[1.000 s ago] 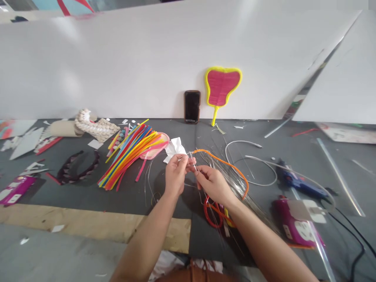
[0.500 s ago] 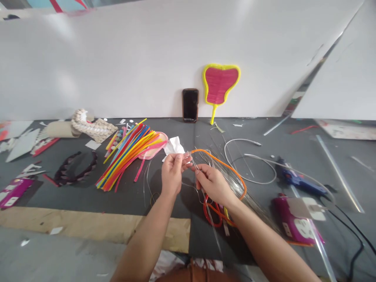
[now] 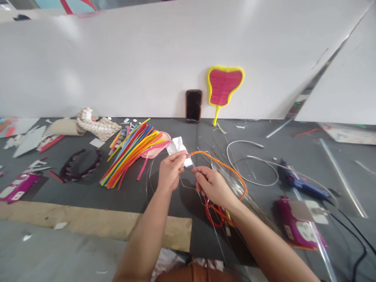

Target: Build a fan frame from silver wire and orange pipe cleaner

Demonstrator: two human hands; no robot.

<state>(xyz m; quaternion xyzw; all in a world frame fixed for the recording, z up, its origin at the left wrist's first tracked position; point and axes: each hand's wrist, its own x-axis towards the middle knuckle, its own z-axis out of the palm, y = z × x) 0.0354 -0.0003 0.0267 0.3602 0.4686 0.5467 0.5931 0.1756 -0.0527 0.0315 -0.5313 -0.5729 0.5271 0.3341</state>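
My left hand [image 3: 171,170] is closed, its thumb and fingertips pinching a thin metal wire near one end of an orange fuzzy-looking strip [image 3: 221,161]. Just to the right, my right hand [image 3: 212,184] is closed too, with its fingertips on the wire [image 3: 216,229], which runs down toward my lap. The orange strip arcs over the right hand and passes behind the wrist. Below the hands lie red loops [image 3: 212,219], partly hidden by the right forearm; I cannot tell what they belong to. A bundle of thin wires [image 3: 235,178] lies beside the right hand.
Colourful pipe cleaners [image 3: 126,160] and white paper [image 3: 175,145] lie to the left. A phone [image 3: 193,105] and a yellow-rimmed red fan [image 3: 225,88] lean on the white board. A blue glue gun [image 3: 305,184], grey cable [image 3: 274,174] and purple power strip [image 3: 299,223] sit right.
My left fingers, spread loosely half a second ago, have closed in a pinch on the wire. The right hand keeps nearly the same place. The view has shifted slightly.
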